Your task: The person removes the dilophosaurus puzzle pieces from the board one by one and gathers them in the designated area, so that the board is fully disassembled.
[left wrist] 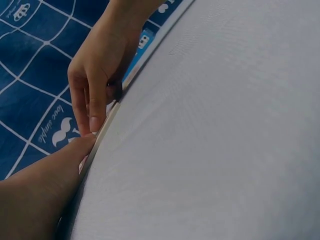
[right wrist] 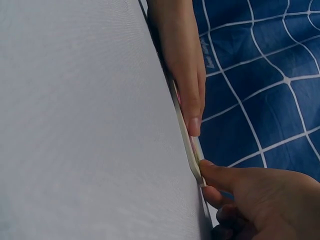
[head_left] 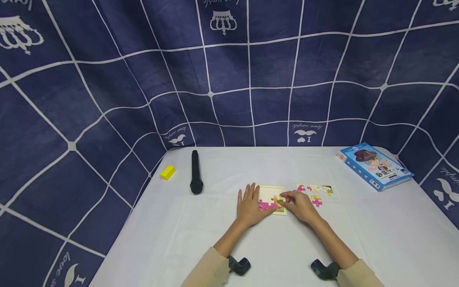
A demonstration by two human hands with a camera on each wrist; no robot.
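Note:
A small square jigsaw puzzle tray [head_left: 271, 187] with a pale rim lies on the white table, its lower part filled with joined pink, yellow and green pieces [head_left: 267, 205]. My left hand [head_left: 250, 208] lies along the tray's left side, fingers straight and spread, its thumb reaching over the lower pieces. At the right rim, my right hand [head_left: 300, 205] pinches a puzzle piece [head_left: 281, 202] between thumb and index finger, mostly covered by them. Both wrist views show the tray edge-on, with the left thumb [left wrist: 85, 145] and the right thumb [right wrist: 215, 172] close together over it.
Several loose puzzle pieces [head_left: 314, 188] lie right of the tray. Farther right is a blue box [head_left: 376, 165] with a cartoon picture. Toward the back left are a black microphone [head_left: 195, 171] and a yellow block [head_left: 167, 172]. A blue checked curtain [head_left: 229, 107] borders the table [head_left: 172, 239].

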